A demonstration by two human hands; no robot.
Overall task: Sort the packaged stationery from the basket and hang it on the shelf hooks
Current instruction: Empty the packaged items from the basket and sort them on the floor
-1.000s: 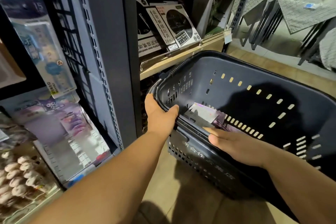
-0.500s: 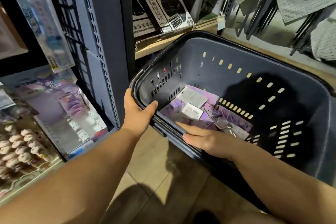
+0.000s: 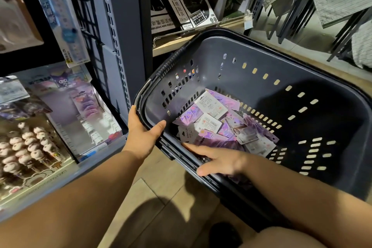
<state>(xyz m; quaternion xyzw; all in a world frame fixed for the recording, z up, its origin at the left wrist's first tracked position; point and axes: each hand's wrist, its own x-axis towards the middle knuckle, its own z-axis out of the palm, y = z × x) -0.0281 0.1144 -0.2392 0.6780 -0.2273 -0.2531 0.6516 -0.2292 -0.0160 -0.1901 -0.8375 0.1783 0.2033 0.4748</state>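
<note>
Our left hand (image 3: pixel 144 137) grips the dark perforated plastic basket (image 3: pixel 261 60) at its nine-o'clock rim; our right hand (image 3: pixel 219 160), fingers straight and empty, sits nearer the purple-and-white carded stationery packets (image 3: pixel 209 125), heaped at its twelve o'clock inside.

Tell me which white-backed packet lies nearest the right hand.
The leftmost white-backed packet, just beyond the index fingertip of the right hand; the others lie farther back or right in the basket.
</note>
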